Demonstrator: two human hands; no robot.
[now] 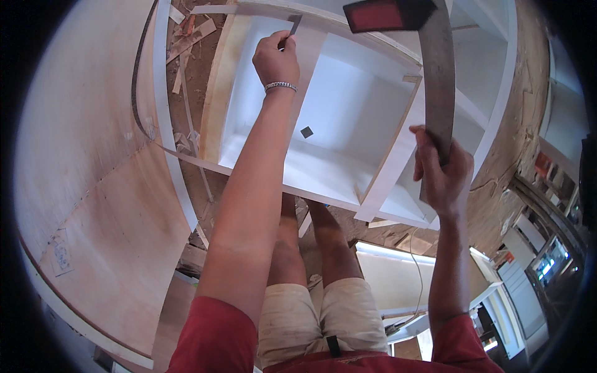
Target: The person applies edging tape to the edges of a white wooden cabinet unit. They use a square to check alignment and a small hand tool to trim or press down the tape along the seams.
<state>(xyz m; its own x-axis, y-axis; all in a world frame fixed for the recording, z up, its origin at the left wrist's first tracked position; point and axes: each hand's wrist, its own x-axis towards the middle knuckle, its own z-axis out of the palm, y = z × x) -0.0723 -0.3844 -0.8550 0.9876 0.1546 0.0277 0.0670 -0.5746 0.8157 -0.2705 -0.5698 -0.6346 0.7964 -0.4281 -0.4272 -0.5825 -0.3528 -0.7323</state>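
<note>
My left hand (275, 57) is pinched on a small thin dark metal piece (295, 25) at the top edge of a white cabinet frame (308, 46). My right hand (443, 168) grips the flat grey handle of a hammer (436, 87), whose black-and-red head (388, 15) is raised to the right of my left hand. Below both hands are the cabinet's white compartments (354, 112), with a small dark square (306, 132) lying in the middle one. Whether the metal piece touches the wood I cannot tell.
A large pale wooden panel (87, 205) stands along the left. Wood offcuts (190, 40) lie on the dirty ground beside the cabinet. Behind my legs is another white cabinet piece (395, 280) with a cable across it. More boards and panels (522, 261) crowd the right.
</note>
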